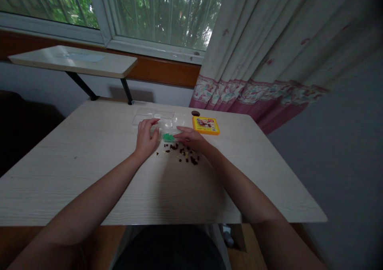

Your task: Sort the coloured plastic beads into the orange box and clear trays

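Observation:
My left hand [147,136] lies on the pale wooden table [89,174] with its fingers stretched forward, their tips at the edge of a clear plastic tray [154,116]. My right hand [191,137] rests flat beside it, fingertips pointing left and touching a small green block piece [168,137]. Several tiny dark brown and yellow bricks [182,152] are scattered on the table just below the two hands. Neither hand grips anything that I can see.
A yellow box [206,125] lies just right of my right hand, near a round hole [195,113] in the tabletop. Behind stands a white side table [74,60] under a window; a curtain [269,54] hangs at the right.

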A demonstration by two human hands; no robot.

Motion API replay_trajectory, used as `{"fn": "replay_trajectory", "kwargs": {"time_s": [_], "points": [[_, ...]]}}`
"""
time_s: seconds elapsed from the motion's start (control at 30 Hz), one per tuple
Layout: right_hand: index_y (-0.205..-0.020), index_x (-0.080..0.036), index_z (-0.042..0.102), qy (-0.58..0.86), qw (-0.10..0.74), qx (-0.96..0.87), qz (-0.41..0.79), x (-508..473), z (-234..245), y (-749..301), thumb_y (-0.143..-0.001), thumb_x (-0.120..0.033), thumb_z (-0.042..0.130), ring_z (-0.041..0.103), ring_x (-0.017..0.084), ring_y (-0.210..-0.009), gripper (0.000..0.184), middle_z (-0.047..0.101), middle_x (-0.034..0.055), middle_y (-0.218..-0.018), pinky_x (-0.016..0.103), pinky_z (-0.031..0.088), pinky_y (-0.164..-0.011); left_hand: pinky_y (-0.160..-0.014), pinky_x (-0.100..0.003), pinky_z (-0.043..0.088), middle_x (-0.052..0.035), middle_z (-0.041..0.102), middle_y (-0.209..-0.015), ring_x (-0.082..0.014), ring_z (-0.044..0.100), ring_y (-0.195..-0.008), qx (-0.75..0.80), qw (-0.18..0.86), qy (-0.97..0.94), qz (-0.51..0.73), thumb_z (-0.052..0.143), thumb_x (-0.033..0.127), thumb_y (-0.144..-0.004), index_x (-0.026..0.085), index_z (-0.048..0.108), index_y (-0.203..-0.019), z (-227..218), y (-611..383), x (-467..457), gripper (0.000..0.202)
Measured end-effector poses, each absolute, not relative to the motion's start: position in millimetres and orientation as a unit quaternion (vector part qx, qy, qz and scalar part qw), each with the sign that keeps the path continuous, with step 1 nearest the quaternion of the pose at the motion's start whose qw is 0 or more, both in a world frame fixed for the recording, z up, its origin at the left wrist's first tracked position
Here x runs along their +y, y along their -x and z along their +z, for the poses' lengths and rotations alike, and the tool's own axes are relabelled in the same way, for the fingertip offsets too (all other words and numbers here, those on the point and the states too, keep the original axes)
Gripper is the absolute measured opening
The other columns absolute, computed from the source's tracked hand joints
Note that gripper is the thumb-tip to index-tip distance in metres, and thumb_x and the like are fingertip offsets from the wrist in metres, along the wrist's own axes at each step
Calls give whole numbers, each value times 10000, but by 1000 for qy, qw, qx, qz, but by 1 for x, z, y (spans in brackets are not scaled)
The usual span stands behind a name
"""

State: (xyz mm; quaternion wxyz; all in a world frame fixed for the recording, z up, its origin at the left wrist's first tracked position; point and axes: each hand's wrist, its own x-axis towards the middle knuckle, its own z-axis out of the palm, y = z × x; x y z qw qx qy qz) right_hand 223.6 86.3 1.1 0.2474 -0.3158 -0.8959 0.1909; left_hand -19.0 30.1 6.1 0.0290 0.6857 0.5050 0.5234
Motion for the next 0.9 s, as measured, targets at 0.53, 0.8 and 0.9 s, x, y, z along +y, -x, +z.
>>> {"fn": "replay_trajectory", "kwargs": {"time_s": [0.53,0.8,0.9], "points": [[-1161,-216,673,390,314,-855,137,102,39,-271,-733,-339,764,602,267,-1143,454,672,84,-1198,442,450,-1027,-986,-396,421,-87,612,-1088,-229,533,-1064,504,13,-685,526,497,247,-931,185,587,-1171,9,20,31,264],[-1210,-260,689,466,226,-834,189,138,48,-344,-760,-238,739,563,295,-1264,453,612,78,-1349,499,401,-1118,-1006,-401,405,-80,608,-1098,-228,525,-1082,511,7,-677,530,513,224,-917,193,586,-1158,9,21,31,253],[-1209,-281,688,445,222,-845,197,143,45,-347,-809,-247,695,494,278,-1339,401,565,65,-1405,506,357,-1147,-1029,-404,393,-78,594,-1119,-226,510,-1113,536,-3,-646,544,496,206,-924,201,585,-1158,10,25,32,250]]}}
